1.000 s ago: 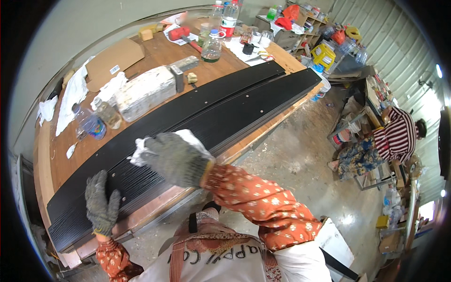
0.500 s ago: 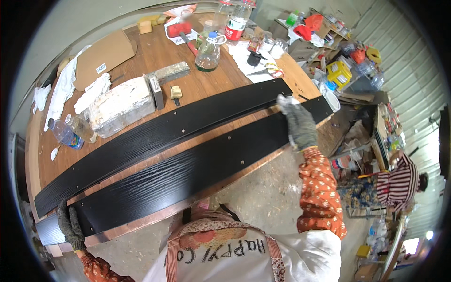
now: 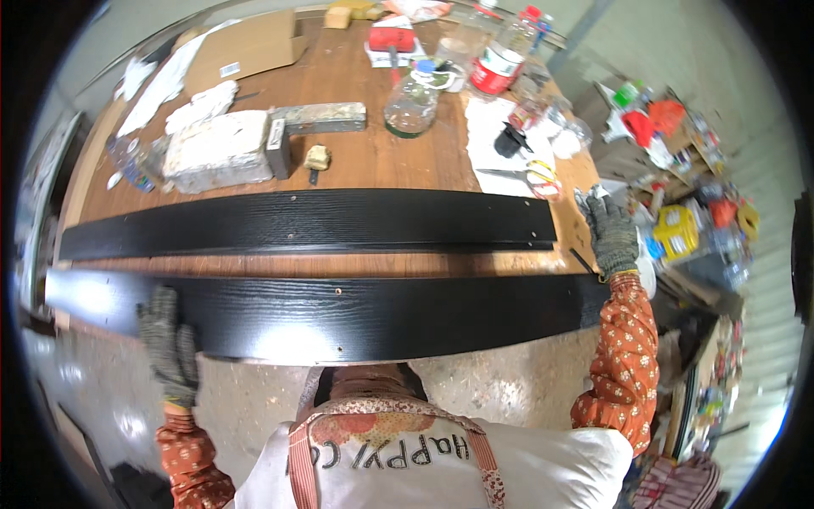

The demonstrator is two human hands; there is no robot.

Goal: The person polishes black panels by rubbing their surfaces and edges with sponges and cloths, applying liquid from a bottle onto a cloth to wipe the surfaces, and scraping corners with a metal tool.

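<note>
Two long black wood-grain boards lie side by side on a brown wooden table. My left hand (image 3: 170,339), in a grey knit glove, rests with fingers stretched out on the left part of the near board (image 3: 407,310). My right hand (image 3: 612,233), gloved alike, reaches past that board's right end, fingers extended. Its fingertips are by a small crumpled silvery-grey piece (image 3: 585,200) at the table's right edge; contact is unclear. The far board (image 3: 381,222) lies untouched, separated by a narrow strip of table. Small holes or screw heads dot both boards.
Behind the boards are a whitish block (image 3: 219,148), yellow-handled scissors (image 3: 541,178), a clear jug (image 3: 412,106), a red-headed mallet (image 3: 392,39) and a cardboard piece (image 3: 242,53). Cluttered shelves (image 3: 678,170) stand at right. A person in a striped top (image 3: 678,483) is at lower right.
My left hand has moved from the near board's left end onto its top face. The right hand has left the board and gone right. The view has turned, so the boards look level.
</note>
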